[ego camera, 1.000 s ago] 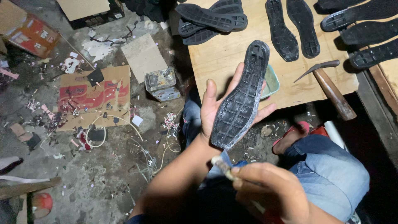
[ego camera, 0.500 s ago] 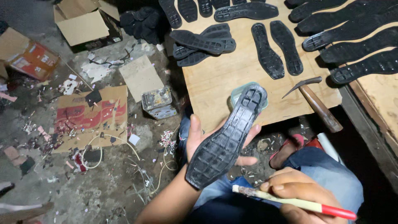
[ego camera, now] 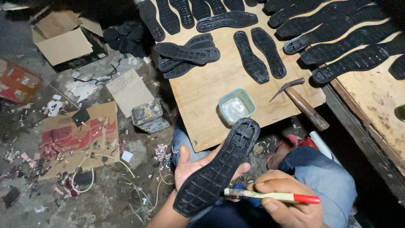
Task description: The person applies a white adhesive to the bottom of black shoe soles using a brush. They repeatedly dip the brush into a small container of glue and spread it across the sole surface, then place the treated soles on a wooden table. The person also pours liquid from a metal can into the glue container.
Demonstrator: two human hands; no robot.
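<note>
My left hand [ego camera: 190, 166] lies palm up under a black rubber shoe sole [ego camera: 217, 169] and holds it with the toe pointing up and right. My right hand [ego camera: 284, 202] grips a small brush [ego camera: 270, 196] with a pale handle and red end; its bristle end touches the sole's lower right edge. Just beyond the sole's toe, a small pale green tub [ego camera: 236, 105] with whitish glue sits on the wooden board [ego camera: 202, 97].
Several black soles [ego camera: 253, 57] lie in rows across the board and the bench at right. A hammer [ego camera: 303, 103] rests beside the tub. A metal can [ego camera: 147, 116], cardboard pieces [ego camera: 80, 135], a box [ego camera: 63, 40] and scraps litter the floor at left. My jeans-clad knee [ego camera: 325, 179] is at lower right.
The view has tilted up the board. The sole has dropped lower off the tub, and my right hand has brought the brush up against its edge.
</note>
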